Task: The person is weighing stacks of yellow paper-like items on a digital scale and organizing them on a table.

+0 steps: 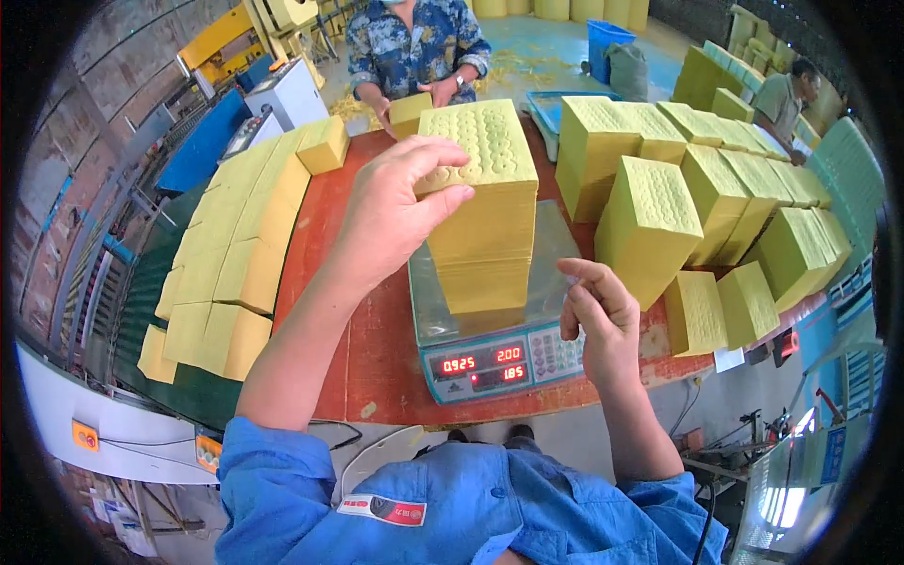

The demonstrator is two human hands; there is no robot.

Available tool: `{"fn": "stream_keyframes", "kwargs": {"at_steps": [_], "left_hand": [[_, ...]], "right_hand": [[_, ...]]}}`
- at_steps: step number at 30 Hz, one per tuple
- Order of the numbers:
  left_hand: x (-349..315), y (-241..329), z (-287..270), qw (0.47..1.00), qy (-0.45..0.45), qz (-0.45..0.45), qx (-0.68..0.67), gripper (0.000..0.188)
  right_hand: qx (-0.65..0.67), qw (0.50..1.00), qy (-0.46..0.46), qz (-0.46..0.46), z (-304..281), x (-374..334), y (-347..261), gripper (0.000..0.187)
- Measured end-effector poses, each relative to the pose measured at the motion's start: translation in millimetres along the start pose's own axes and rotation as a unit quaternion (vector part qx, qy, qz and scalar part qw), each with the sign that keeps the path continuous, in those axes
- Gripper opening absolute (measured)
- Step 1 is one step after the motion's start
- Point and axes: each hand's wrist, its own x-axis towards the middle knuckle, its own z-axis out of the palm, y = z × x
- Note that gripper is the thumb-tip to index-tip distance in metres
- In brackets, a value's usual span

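Observation:
A tall stack of yellow paper (482, 235), its top sheet embossed with round coin shapes, stands on a digital scale (438, 311) with red lit figures. My left hand (400, 193) is at the stack's upper left corner, thumb against the near side and fingers over the top edge. To the right of the stack, above the scale's keypad, my right hand (605, 320) is raised and apart from the paper. Its fingers are curled, with thumb and index finger close together; whether something small is between them I cannot make out.
More yellow paper stacks (650, 221) crowd the red table (367, 363) on the right. Rows of yellow blocks (226, 254) lie on a green surface at left. Across the table a person (414, 47) holds a yellow block (408, 115). Another person (789, 99) is at far right.

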Motion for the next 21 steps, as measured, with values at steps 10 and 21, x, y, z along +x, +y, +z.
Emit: {"fn": "stream_keyframes", "kwargs": {"at_steps": [10, 21], "left_hand": [[11, -8, -1, 0.997, -0.011, -0.004, 0.074, 0.010], [-17, 44, 25, 0.951, 0.065, 0.226, 0.200, 0.014]], "right_hand": [[-0.014, 1.000, 0.017, 0.006, 4, 12, 7, 0.024], [0.177, 0.980, -0.039, 0.078, -16, 6, -14, 0.032]]}}
